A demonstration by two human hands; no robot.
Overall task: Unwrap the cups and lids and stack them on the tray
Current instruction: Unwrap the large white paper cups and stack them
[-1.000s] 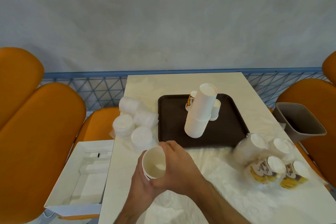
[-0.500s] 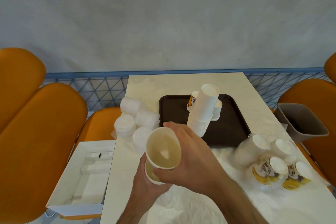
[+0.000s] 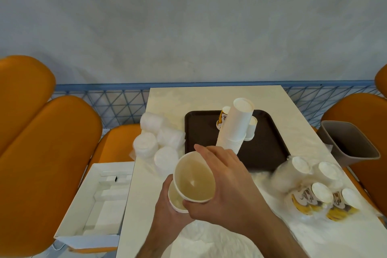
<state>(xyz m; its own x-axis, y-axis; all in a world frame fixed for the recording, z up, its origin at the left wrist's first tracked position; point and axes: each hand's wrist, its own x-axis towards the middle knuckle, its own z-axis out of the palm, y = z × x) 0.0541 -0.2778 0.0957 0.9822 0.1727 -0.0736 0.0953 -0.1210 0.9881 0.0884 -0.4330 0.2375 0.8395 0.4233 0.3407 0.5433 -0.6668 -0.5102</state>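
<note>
Cup (image 3: 193,181) at lower centre is gripped by the right hand (image 3: 228,182), lifted off the nested cups (image 3: 175,200) the left hand (image 3: 167,213) clasps; probable destination: tray (image 3: 201,132) stack (image 3: 235,128).

Grey wall (image 3: 188,16), orange seats (image 3: 48,153), marble table (image 3: 209,98)

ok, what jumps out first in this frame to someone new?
The two hands at near centre: the right hand grips a paper cup tilted toward the camera, and the left hand holds a second cup just beneath. Behind them, a tall leaning cup stack stands on the dark tray; wrapped cups lie at right.
</note>
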